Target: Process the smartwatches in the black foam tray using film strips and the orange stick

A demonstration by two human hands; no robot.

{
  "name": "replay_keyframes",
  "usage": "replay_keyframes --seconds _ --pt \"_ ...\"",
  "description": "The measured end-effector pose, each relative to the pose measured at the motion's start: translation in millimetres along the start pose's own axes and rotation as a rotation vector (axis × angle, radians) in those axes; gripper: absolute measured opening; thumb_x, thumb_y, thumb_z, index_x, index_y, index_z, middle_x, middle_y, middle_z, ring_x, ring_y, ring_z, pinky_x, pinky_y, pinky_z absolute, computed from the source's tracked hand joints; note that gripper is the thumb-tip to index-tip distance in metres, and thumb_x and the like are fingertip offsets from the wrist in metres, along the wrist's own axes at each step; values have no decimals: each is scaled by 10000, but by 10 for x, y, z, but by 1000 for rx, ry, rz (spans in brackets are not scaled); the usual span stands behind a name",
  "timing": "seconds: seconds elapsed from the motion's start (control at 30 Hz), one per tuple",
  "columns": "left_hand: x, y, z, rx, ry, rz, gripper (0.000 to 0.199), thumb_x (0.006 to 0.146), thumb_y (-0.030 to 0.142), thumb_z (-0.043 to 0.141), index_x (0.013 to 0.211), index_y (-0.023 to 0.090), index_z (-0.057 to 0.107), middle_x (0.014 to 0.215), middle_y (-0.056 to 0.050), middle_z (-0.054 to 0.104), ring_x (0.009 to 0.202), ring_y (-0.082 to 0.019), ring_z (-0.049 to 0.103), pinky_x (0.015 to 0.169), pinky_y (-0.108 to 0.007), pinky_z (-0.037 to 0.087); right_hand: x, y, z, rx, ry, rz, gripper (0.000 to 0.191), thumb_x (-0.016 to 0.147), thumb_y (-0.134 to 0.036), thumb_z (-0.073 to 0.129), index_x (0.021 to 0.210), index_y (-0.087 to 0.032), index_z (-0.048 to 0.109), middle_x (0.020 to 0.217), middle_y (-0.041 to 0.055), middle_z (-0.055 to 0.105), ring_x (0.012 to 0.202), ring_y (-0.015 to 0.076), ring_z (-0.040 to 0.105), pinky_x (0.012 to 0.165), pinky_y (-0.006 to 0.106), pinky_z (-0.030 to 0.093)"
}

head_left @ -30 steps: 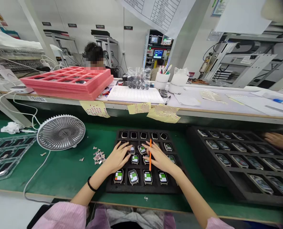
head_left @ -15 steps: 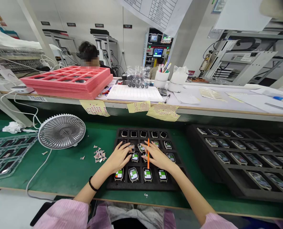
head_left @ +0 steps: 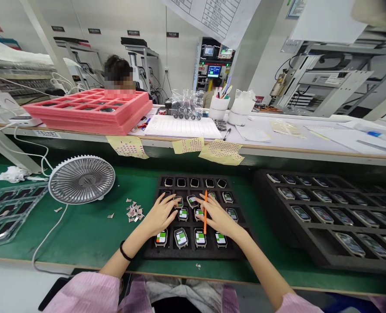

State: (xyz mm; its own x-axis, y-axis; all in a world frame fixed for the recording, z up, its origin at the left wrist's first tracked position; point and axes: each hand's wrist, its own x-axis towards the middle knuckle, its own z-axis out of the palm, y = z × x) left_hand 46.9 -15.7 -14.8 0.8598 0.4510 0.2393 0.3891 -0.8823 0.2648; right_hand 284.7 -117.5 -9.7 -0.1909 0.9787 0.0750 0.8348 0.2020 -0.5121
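A black foam tray [head_left: 193,253] holds several smartwatch bodies in its pockets, many with lit green-and-white screens. My left hand [head_left: 160,213] is over the tray's left side, fingers stretched and apart, the tips at a watch [head_left: 179,202] in the second row. Across the fingers of my right hand [head_left: 220,217] lies a slim orange stick [head_left: 205,213], held upright in the view. Its fingertips reach to a watch [head_left: 193,201] with a dark, partly lit screen and another watch [head_left: 199,214] just below. The fingers partly cover some watches.
Right of me stands a second black tray [head_left: 310,243] of watches. To the left are a white fan [head_left: 82,179], small paper scraps [head_left: 134,211] and a clear tray [head_left: 17,232]. Pink foam trays [head_left: 91,121] sit on the shelf, where a person is behind them.
The orange stick and my right hand have shifted slightly right. A watch near the right fingertips now shows a darker screen. My left hand stays at about the same watch.
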Motion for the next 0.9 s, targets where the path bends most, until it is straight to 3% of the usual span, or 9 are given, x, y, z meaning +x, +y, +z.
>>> replay_keyframes --seconds 0.3,0.53,0.7,0.9 --pt "-12 4 -8 4 -2 -16 321 987 306 289 1247 224 459 1342 -43 539 1329 -217 384 1150 -505 230 60 -5 23 -11 39 -53 366 932 -446 426 1230 -244 493 1242 90 573 1387 250 294 1142 529 212" --pt "-23 -14 -21 -17 10 -17 311 990 312 282 1229 225 460 1366 -40 519 1335 -211 373 1151 -503 224 85 -28 62 -16 41 -63 499 931 -439 429 1377 -221 379 1040 83 623 1379 248 312 1141 532 212" --pt "-30 -25 -21 -18 22 -20 327 988 322 292 1270 230 430 1357 -42 528 1329 -213 382 1144 -509 236 72 -40 58 -5 17 -40 488 923 -439 450 1359 -226 399 1125 96 615 1377 258 315 1137 533 226" --pt "-28 -22 -7 -7 24 -27 327 988 315 293 1271 222 427 1336 -44 548 1330 -211 384 1146 -499 233 65 -25 17 -6 48 -52 338 929 -435 436 1203 -244 490 1250 95 573 1391 268 281 1122 568 233"
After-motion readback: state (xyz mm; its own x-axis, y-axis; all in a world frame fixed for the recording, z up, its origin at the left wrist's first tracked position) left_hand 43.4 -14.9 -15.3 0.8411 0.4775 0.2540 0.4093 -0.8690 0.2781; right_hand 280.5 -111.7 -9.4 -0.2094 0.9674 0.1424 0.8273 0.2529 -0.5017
